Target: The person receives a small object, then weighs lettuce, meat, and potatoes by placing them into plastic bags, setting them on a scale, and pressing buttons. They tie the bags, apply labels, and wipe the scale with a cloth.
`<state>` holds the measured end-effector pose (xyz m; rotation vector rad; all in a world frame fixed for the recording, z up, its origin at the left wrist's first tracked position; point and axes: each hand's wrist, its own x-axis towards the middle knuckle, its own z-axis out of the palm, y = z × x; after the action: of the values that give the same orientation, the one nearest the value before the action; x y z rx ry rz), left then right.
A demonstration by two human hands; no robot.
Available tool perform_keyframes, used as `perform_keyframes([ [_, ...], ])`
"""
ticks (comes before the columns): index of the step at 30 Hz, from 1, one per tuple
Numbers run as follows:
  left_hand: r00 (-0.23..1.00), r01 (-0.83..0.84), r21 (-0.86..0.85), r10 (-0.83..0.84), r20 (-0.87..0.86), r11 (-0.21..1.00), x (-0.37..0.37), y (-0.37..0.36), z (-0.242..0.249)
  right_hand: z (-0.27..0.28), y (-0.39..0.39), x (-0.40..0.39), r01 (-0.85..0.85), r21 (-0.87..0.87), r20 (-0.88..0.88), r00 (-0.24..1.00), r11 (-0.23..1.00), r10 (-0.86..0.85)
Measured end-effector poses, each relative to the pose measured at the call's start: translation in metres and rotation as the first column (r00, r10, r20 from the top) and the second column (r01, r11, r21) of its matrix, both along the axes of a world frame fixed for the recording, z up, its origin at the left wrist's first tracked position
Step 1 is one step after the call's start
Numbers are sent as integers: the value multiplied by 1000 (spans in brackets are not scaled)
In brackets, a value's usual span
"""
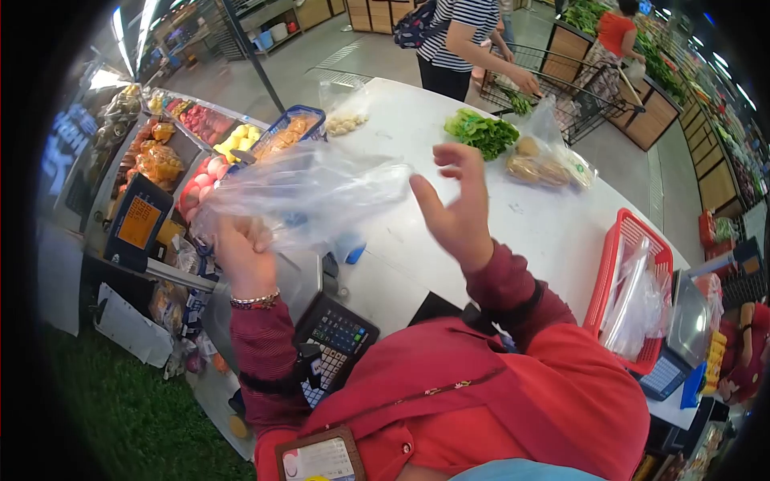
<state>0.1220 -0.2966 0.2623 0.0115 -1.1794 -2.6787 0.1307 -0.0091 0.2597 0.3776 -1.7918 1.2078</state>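
Plastic bag point(309, 192) — thin, clear and crumpled — held up over the near edge of the white counter point(417, 136), in front of the person's chest. Left hand point(243, 252) is closed on the bag's lower left corner, with a beaded bracelet point(255, 301) at the wrist. Right hand point(457, 204) is raised just beside the bag's right end, fingers spread wide and curled, gripping nothing; whether a fingertip touches the film cannot be told. Both sleeves are dark red. Below the bag lies a weighing scale keypad point(333, 345) with rows of small keys; their legends are too small to read. At left, an orange-lit display screen point(138, 223) carries text, blurred beyond reading. A badge holder point(321, 457) hangs at the chest — its print is likewise illegible. On the counter's far side lie leafy greens point(481, 132), a bag of potatoes point(539, 164) and a bag of garlic point(345, 122). A red basket point(634, 289) holding clear bags sits at right. Beyond the counter, a person in a striped shirt point(465, 32) reaches into a shopping trolley point(569, 76).
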Motion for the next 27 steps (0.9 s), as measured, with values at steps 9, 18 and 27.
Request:
perform_keyframes([
  [9,850,-316,-948,-434,-299,33,41,137,2,-2,-15,-102,-617,-474,219,608,628,763],
  [18,895,-153,-259,245,373,954,-81,18,-23,-19,64,-112,-939,124,475,341,322,811],
  [27,849,-508,-578,486,-208,639,-77,-3,31,-168,132,-317,111,782,502,469,613,-727],
])
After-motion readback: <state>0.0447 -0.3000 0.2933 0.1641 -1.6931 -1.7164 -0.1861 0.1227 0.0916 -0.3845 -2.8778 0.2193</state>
